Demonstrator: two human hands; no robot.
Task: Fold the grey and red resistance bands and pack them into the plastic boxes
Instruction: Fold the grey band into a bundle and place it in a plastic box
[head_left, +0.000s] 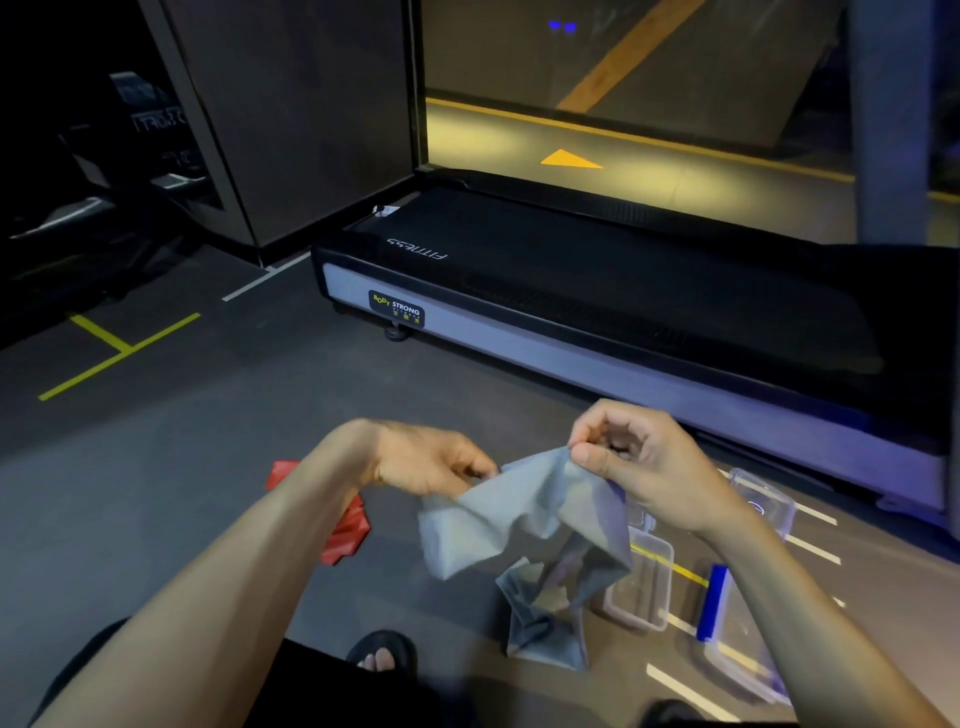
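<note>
Both our hands pinch the grey band; its dangling tail could tangle, spoiling the fold.

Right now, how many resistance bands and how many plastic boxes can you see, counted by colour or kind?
Grey resistance band, held up by both hands: 1
Red resistance band, on the floor: 1
Clear plastic boxes, open box, box with blue clip, box further back: 3
Total: 5

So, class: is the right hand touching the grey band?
Touching. The head view shows the right hand pinching the grey band's upper edge between thumb and fingers.
</note>
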